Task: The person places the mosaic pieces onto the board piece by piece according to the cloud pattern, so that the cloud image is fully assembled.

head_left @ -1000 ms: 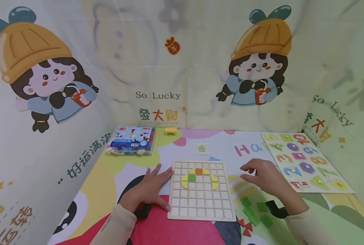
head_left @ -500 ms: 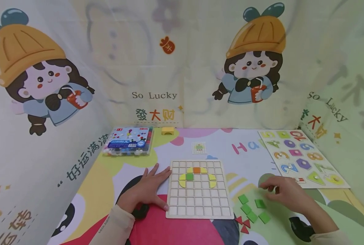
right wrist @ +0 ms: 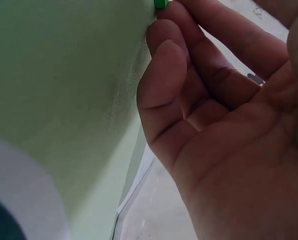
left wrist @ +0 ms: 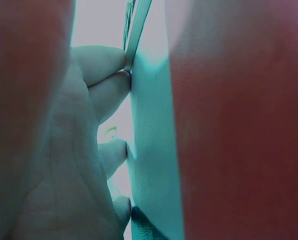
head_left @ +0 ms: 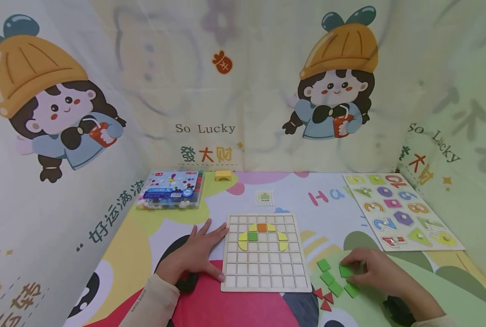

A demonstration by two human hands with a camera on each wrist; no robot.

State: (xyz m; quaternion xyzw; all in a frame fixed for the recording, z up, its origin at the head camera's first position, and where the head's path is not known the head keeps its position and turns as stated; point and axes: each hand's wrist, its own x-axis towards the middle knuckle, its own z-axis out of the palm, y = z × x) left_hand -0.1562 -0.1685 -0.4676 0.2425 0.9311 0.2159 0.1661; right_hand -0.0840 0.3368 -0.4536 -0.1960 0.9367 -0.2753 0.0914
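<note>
A pale wooden grid board (head_left: pixel 267 280) lies in the middle of the table. Yellow curved pieces, an orange square (head_left: pixel 262 227) and a green square (head_left: pixel 253 236) sit in its upper cells. My left hand (head_left: pixel 193 254) is spread flat at the board's left side, fingertips and thumb at its edge. To the right of the board, my right hand (head_left: pixel 379 273) pinches a loose green square tile (head_left: pixel 344 272) between thumb and fingers, low over the table. In the right wrist view, a bit of green tile (right wrist: pixel 160 3) shows at the fingertips, the rest hidden.
Several other green tiles (head_left: pixel 327 278) and red triangles (head_left: pixel 318 293) lie between board and right hand. A small pattern card (head_left: pixel 265 198) lies behind the board. Further off are a clear box of coloured parts (head_left: pixel 171 190), a yellow arch block (head_left: pixel 223 175) and a number puzzle board (head_left: pixel 403 211).
My right hand has swung from beside the board's right edge out to the right and down onto a green tile. The left hand has stayed at the board's edge.
</note>
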